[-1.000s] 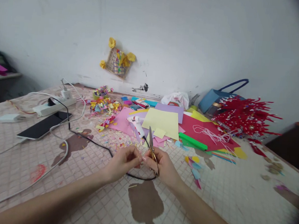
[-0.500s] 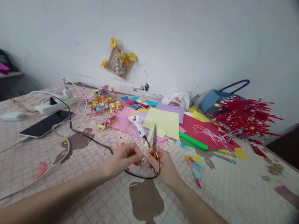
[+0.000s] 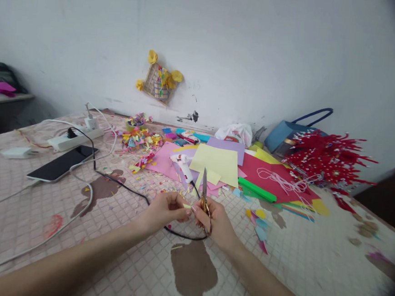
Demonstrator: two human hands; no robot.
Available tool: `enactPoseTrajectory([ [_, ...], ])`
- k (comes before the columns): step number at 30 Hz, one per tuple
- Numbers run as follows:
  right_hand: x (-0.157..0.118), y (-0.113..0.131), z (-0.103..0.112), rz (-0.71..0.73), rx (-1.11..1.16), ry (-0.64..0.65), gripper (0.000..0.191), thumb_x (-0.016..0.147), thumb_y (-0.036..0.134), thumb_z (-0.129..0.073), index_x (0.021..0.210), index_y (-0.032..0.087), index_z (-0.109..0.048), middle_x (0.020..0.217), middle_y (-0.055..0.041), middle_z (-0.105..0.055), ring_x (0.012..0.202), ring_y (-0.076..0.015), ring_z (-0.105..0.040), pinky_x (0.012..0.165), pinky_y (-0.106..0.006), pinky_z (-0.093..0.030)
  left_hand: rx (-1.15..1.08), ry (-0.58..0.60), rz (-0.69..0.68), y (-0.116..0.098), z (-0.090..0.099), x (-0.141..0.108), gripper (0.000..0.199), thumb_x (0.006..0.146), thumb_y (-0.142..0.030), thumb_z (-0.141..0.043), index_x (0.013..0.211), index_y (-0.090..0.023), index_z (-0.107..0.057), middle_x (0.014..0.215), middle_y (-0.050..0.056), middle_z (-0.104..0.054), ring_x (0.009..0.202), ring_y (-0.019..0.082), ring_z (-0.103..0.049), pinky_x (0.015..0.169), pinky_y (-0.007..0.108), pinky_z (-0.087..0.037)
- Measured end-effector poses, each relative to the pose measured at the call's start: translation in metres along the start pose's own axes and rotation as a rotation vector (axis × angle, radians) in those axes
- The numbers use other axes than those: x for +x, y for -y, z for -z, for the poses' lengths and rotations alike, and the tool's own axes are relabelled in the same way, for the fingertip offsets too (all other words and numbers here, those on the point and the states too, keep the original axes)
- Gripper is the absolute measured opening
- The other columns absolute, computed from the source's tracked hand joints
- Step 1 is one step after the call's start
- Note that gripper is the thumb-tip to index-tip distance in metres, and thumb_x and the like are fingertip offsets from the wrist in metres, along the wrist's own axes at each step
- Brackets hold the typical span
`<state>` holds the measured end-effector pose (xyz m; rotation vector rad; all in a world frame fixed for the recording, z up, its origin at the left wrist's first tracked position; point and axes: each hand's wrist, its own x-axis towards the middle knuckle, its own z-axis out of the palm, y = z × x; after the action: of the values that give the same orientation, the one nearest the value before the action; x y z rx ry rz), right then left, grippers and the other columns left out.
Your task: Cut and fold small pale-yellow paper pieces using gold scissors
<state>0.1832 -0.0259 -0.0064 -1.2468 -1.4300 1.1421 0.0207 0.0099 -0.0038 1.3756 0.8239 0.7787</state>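
My left hand [image 3: 169, 209] is closed in a pinch on a tiny pale yellow paper piece [image 3: 187, 206]. Close beside it, my right hand [image 3: 215, 218] is wrapped round gold-handled scissors [image 3: 204, 192], whose blades point up and away from me. The right thumb and fingertip meet at the edge of the paper piece. Just beyond the hands lies a white glue gun [image 3: 182, 167], its black cord [image 3: 139, 194] curving under both hands. A pale yellow sheet [image 3: 215, 163] rests on other coloured papers behind it.
A phone [image 3: 62, 163] and a white power strip [image 3: 75, 138] lie at the left. Paper scraps [image 3: 140, 139] are heaped at the back. Right of centre are a green stick [image 3: 257, 190], white string [image 3: 292, 183] and red fuzzy stems [image 3: 330, 158]. Folded paper petals [image 3: 260, 228] lie nearer.
The pale yellow piece between my fingertips shows more plainly now. My hands have shifted only slightly, and the scissors stay in my right hand. The whole view has moved a little.
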Motion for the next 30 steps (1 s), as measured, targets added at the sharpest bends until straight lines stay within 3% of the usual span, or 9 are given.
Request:
enactPoseTrajectory([
  [7, -0.0027, 0.0024, 0.0002, 0.000, 0.009, 0.063, 0.028, 0.076, 0.045, -0.055, 0.072, 0.017, -0.050, 0.053, 0.0039, -0.048, 0.046, -0.0085, -0.040, 0.044, -0.021, -0.030, 0.070, 0.076, -0.074, 0.0025, 0.0021, -0.0018, 0.028, 0.069, -0.039, -0.065, 0.066, -0.012, -0.055, 0.056, 0.002, -0.062, 0.052, 0.010, -0.056, 0.050, 0.020, -0.041],
  [13, -0.0008, -0.0015, 0.0024, 0.019, 0.000, 0.043, 0.027, 0.077, 0.043, -0.055, 0.071, 0.017, -0.050, 0.054, 0.0039, -0.047, 0.048, -0.0086, -0.041, 0.046, -0.021, -0.032, 0.024, 0.049, -0.014, -0.0031, 0.0013, -0.0019, 0.029, 0.070, -0.040, -0.063, 0.070, -0.012, -0.055, 0.061, 0.004, -0.064, 0.058, 0.013, -0.060, 0.058, 0.025, -0.047],
  [19, -0.0016, -0.0031, 0.0021, 0.011, 0.024, 0.058, 0.028, 0.076, 0.044, -0.056, 0.073, 0.017, -0.052, 0.055, 0.0034, -0.049, 0.048, -0.0089, -0.042, 0.046, -0.021, -0.032, 0.025, 0.033, -0.031, -0.0033, 0.0017, -0.0012, 0.029, 0.070, -0.039, -0.063, 0.068, -0.012, -0.055, 0.059, 0.003, -0.063, 0.055, 0.011, -0.058, 0.056, 0.023, -0.046],
  [30, -0.0025, -0.0036, 0.0019, -0.014, 0.017, 0.051, 0.025, 0.077, 0.040, -0.056, 0.073, 0.016, -0.051, 0.054, 0.0035, -0.049, 0.048, -0.0083, -0.042, 0.046, -0.020, -0.032, -0.084, 0.066, 0.087, -0.0007, 0.0038, 0.0015, 0.029, 0.063, -0.036, -0.070, 0.069, -0.012, -0.057, 0.059, 0.002, -0.065, 0.053, 0.011, -0.060, 0.057, 0.024, -0.049],
])
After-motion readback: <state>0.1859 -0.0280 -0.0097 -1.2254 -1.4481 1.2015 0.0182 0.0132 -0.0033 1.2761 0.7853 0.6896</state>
